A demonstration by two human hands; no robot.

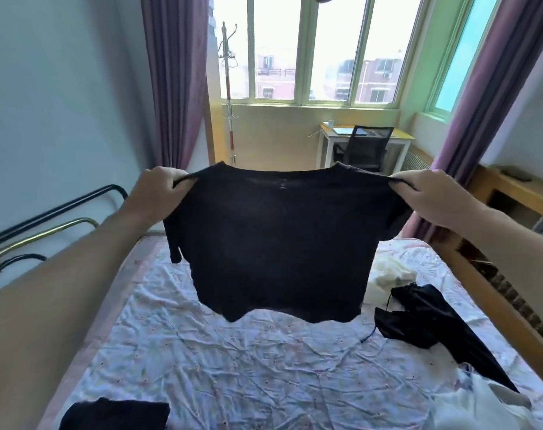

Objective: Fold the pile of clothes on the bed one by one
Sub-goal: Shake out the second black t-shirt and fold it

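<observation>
We hold black T-shirt (279, 243) up over bed (202, 352), shirt hanging down toward 6 o'clock, top edge running 9 to 3. Left hand (158, 189) grip pinched tight on one shoulder, right hand (434, 197) grip on other. More clothes (425, 318) wait at 4 o'clock. Next, we think: lay shirt flat.

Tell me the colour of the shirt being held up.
Black T-shirt, plain, seen in the head view.

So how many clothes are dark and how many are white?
Dark: 3: the black T-shirt held up in both hands, the black garment on the right of the bed, the dark folded piece at the near edge.
White: 2: the far white garment, the near white garment.
Total: 5
</observation>
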